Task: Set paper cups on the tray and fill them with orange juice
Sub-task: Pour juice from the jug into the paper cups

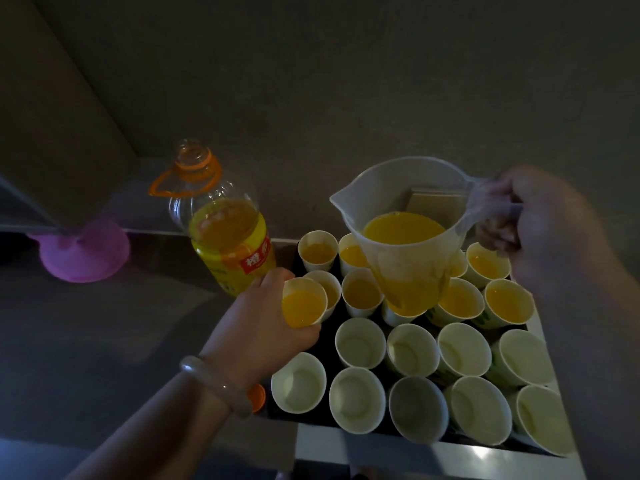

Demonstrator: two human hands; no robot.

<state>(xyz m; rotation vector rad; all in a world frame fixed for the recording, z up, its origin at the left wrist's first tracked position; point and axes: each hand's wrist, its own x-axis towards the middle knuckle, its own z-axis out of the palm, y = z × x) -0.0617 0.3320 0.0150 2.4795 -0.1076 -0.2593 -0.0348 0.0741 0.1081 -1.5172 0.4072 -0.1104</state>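
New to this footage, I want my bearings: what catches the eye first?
The clear jug, part full of orange juice, hangs in the right grip above the tray's far cups. Left of it, the left grip holds a filled cup beside the open juice bottle; the near rows of cups stand empty.

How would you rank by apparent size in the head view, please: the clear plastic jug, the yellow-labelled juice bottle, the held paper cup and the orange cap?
Clear plastic jug and yellow-labelled juice bottle: look alike, jug raised nearer the camera, so unranked.
Held paper cup
Orange cap, partly hidden
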